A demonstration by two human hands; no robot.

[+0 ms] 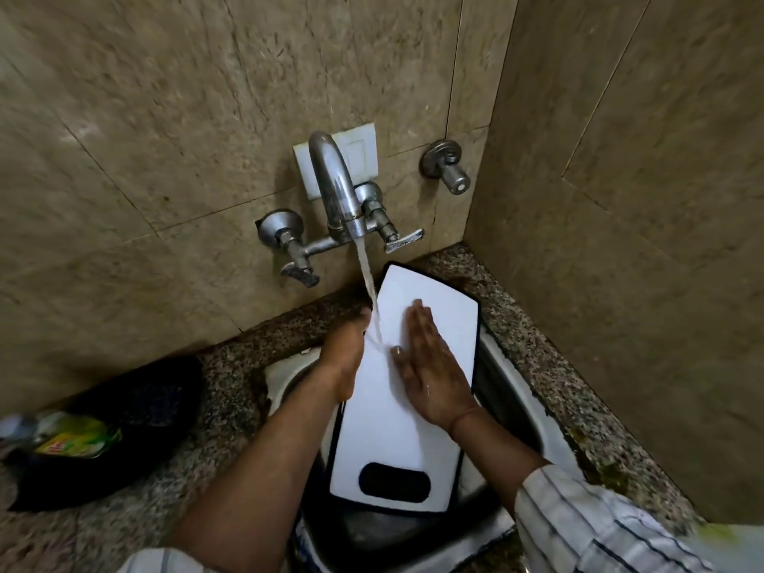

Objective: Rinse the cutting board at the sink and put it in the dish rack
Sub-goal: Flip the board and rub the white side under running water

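A white cutting board with a dark rim and a dark handle slot near me lies lengthwise over the steel sink. Water runs from the chrome tap onto the board's left edge. My left hand grips that left edge, fingers curled under it beside the stream. My right hand rests flat, fingers together, on the board's wet top face. No dish rack shows in this view.
A speckled granite counter surrounds the sink, with tiled walls behind and to the right. A black bag or cloth with a green-labelled bottle lies on the counter at left. A second wall valve sticks out at upper right.
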